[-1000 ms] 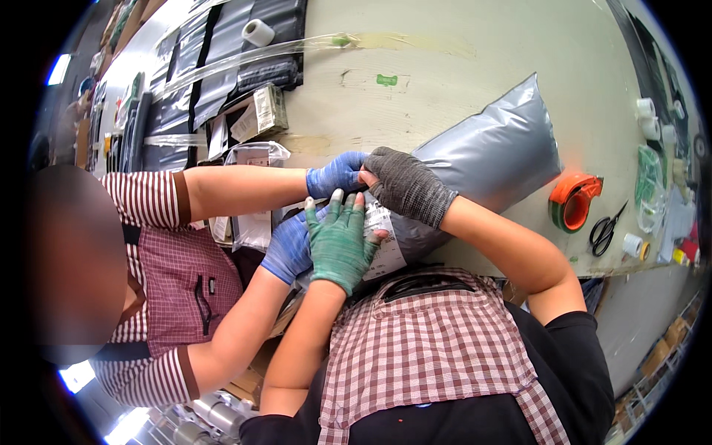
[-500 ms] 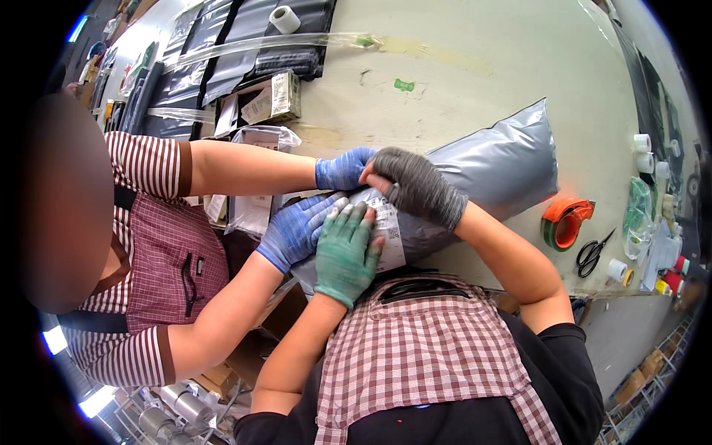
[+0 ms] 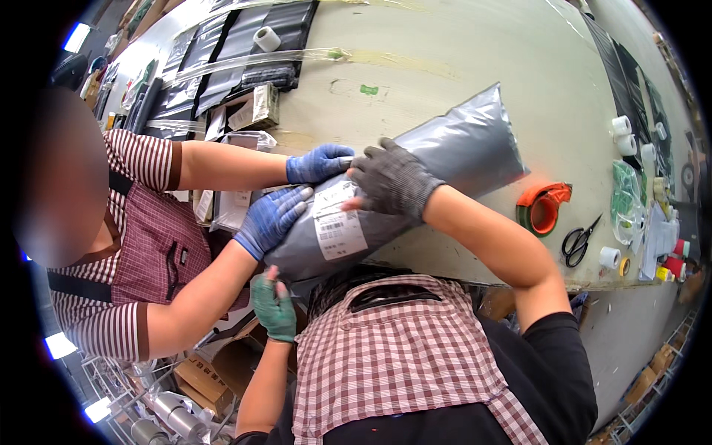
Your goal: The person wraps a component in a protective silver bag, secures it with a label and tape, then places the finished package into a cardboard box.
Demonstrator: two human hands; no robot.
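Observation:
A plump grey plastic mailing bag (image 3: pixel 460 152) lies slantwise across the near table edge, a white printed label (image 3: pixel 337 222) on its upper face. My right hand (image 3: pixel 393 178), in a dark grey glove, rests on the bag just above the label with its fingers spread. In a green glove, my left hand (image 3: pixel 274 308) is beside the bag's lower left end, fingers apart, holding nothing I can see. A co-worker's two blue-gloved hands touch the bag: one hand (image 3: pixel 319 163) at its far side, the other hand (image 3: pixel 274 219) left of the label.
An orange tape dispenser (image 3: pixel 541 208), black scissors (image 3: pixel 578 241) and a white roll (image 3: pixel 610 257) lie at the right. Black plastic bags (image 3: pixel 245 55) and a small box (image 3: pixel 265 106) are at the far left. Cardboard boxes (image 3: pixel 204 382) stand below the table.
My left hand has come off the label and moved down and left to the bag's end. The label now shows more fully. My right hand's fingers have spread out.

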